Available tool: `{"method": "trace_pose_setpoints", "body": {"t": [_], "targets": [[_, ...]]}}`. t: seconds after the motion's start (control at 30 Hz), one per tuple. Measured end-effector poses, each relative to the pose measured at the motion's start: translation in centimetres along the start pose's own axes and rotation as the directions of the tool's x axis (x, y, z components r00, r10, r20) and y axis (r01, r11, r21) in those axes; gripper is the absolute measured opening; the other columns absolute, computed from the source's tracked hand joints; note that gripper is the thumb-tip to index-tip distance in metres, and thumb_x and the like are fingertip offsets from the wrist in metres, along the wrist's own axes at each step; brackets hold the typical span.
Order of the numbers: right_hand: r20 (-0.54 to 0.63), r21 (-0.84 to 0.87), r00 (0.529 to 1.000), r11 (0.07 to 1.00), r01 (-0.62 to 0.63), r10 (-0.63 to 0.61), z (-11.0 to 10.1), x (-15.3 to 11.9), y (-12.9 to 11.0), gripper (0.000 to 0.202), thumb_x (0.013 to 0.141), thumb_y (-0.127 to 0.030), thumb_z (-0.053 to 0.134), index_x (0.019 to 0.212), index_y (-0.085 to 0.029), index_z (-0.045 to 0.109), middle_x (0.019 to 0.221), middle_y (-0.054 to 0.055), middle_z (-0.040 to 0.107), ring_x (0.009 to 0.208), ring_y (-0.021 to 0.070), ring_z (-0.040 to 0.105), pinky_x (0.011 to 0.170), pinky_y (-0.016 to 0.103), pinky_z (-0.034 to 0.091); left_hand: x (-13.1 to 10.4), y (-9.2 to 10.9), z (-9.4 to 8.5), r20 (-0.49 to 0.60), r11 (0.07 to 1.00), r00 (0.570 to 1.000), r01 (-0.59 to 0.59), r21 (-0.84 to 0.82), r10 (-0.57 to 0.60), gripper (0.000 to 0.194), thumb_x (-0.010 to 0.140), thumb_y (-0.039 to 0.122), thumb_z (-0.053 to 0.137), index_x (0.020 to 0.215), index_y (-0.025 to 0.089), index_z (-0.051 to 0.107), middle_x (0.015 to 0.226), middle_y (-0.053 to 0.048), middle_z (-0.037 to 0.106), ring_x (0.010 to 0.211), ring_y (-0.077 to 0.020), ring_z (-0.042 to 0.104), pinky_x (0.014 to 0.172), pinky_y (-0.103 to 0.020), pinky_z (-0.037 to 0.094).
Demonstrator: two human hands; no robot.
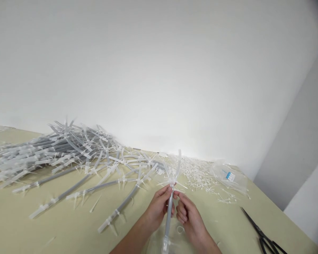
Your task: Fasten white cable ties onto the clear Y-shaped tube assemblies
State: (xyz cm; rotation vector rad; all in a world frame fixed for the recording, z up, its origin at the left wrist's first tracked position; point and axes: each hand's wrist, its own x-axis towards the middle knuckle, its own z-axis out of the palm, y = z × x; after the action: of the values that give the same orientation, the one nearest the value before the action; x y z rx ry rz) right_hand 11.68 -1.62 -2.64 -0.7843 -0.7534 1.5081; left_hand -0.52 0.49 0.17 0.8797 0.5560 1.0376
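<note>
A clear grey tube (168,215) stands roughly upright in front of me, forking into two thin clear tubes (178,164) at a white connector (172,181). White cable-tie ends stick out sideways around that joint. Just below the connector, my left hand (158,207) is closed on the tube. My right hand (188,213) is beside it, thumb and index finger pinched close to the tube below the joint. Whatever is between those fingertips is too small to make out. At the tube's lower end another white fitting (165,241) shows, cut off by the frame edge.
A large heap of similar tube assemblies (69,144) lies at the left, several single ones spread before it. Loose white cable ties (198,176) and a clear plastic bag (237,180) lie behind my hands. Black scissors (261,233) lie at the right. A white wall rises behind the table.
</note>
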Motion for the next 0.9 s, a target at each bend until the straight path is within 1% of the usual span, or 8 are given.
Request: {"method": "trace_pose_setpoints", "body": {"t": [0.1, 0.2, 0.3, 0.37, 0.5, 0.7, 0.8, 0.9], "targets": [[-0.014, -0.133, 0.998, 0.989, 0.061, -0.064, 0.3, -0.5, -0.2, 0.037, 0.075, -0.045, 0.068, 0.099, -0.016, 0.068, 0.042, -0.011, 0.034, 0.037, 0.0038, 0.022, 0.037, 0.018, 0.016, 0.2, 0.8, -0.6, -0.07, 0.998, 0.997, -0.027, -0.063, 0.023, 0.045, 0.081, 0.046, 0.061, 0.117, 0.021, 0.053, 0.076, 0.003, 0.057, 0.042, -0.0079, 0.053, 0.038, -0.021, 0.041], [0.01, -0.242, 0.994, 0.965, 0.106, -0.106, 0.6, -0.9, -0.2, 0.034, 0.074, -0.043, 0.071, 0.092, -0.014, 0.072, 0.044, -0.008, 0.038, 0.041, 0.0043, 0.03, 0.039, 0.018, 0.022, 0.3, 1.8, -1.4, -0.146, 0.99, 0.987, -0.082, -0.113, 0.065, 0.048, 0.082, 0.046, 0.06, 0.124, 0.026, 0.047, 0.083, 0.002, 0.059, 0.047, -0.0083, 0.056, 0.043, -0.022, 0.046], [0.061, -0.3, 0.994, 0.948, 0.108, -0.094, 0.9, -1.0, -0.1, 0.035, 0.069, -0.045, 0.074, 0.084, -0.012, 0.073, 0.046, -0.006, 0.043, 0.043, 0.0058, 0.036, 0.04, 0.018, 0.027, 0.4, 2.8, -2.1, -0.198, 0.98, 0.973, -0.146, -0.132, 0.118, 0.05, 0.082, 0.044, 0.061, 0.127, 0.029, 0.045, 0.089, 0.001, 0.06, 0.05, -0.0092, 0.057, 0.045, -0.024, 0.048], [0.084, -0.308, 0.994, 0.947, 0.092, -0.07, 0.9, -0.9, 0.1, 0.038, 0.07, -0.048, 0.072, 0.083, -0.012, 0.073, 0.047, -0.005, 0.045, 0.042, 0.0063, 0.038, 0.04, 0.019, 0.028, 0.4, 3.2, -2.4, -0.22, 0.973, 0.964, -0.185, -0.138, 0.152, 0.048, 0.082, 0.043, 0.061, 0.126, 0.031, 0.047, 0.09, 0.001, 0.061, 0.051, -0.0096, 0.057, 0.045, -0.024, 0.048], [0.09, -0.271, 0.995, 0.961, 0.055, -0.031, 0.6, -0.7, 0.4, 0.046, 0.078, -0.054, 0.06, 0.09, -0.011, 0.071, 0.046, -0.005, 0.045, 0.038, 0.0065, 0.038, 0.038, 0.019, 0.031, 0.5, 3.7, -3.1, -0.257, 0.96, 0.95, -0.223, -0.169, 0.175, 0.044, 0.082, 0.041, 0.061, 0.124, 0.033, 0.05, 0.09, 0.001, 0.06, 0.054, -0.0103, 0.058, 0.047, -0.024, 0.05], [0.119, -0.213, 0.993, 0.977, 0.027, -0.002, 0.5, -0.2, 0.5, 0.059, 0.078, -0.066, 0.05, 0.089, -0.011, 0.069, 0.056, -0.001, 0.053, 0.039, 0.0088, 0.048, 0.037, 0.021, 0.036, 1.0, 3.9, -4.2, -0.331, 0.938, 0.929, -0.254, -0.237, 0.167, 0.043, 0.084, 0.039, 0.06, 0.125, 0.033, 0.051, 0.087, 0.001, 0.059, 0.055, -0.0092, 0.058, 0.05, -0.022, 0.05], [0.168, -0.214, 0.986, 0.975, 0.051, -0.015, 0.6, -0.5, 0.6, 0.055, 0.078, -0.063, 0.055, 0.097, -0.013, 0.067, 0.065, 0.002, 0.058, 0.049, 0.0112, 0.054, 0.04, 0.021, 0.04, 1.1, 4.0, -4.4, -0.353, 0.928, 0.921, -0.265, -0.261, 0.164, 0.042, 0.084, 0.039, 0.06, 0.124, 0.032, 0.052, 0.086, 0.001, 0.059, 0.054, -0.0089, 0.057, 0.049, -0.022, 0.05], [0.222, -0.223, 0.975, 0.971, 0.08, -0.029, 0.7, -0.9, 0.7, 0.054, 0.074, -0.06, 0.063, 0.104, -0.015, 0.064, 0.072, 0.003, 0.06, 0.054, 0.0118, 0.055, 0.041, 0.021, 0.042, 1.2, 4.1, -4.6, -0.369, 0.921, 0.914, -0.28, -0.272, 0.169, 0.039, 0.084, 0.038, 0.059, 0.122, 0.032, 0.053, 0.085, 0.001, 0.059, 0.053, -0.0087, 0.057, 0.048, -0.022, 0.049]]}}
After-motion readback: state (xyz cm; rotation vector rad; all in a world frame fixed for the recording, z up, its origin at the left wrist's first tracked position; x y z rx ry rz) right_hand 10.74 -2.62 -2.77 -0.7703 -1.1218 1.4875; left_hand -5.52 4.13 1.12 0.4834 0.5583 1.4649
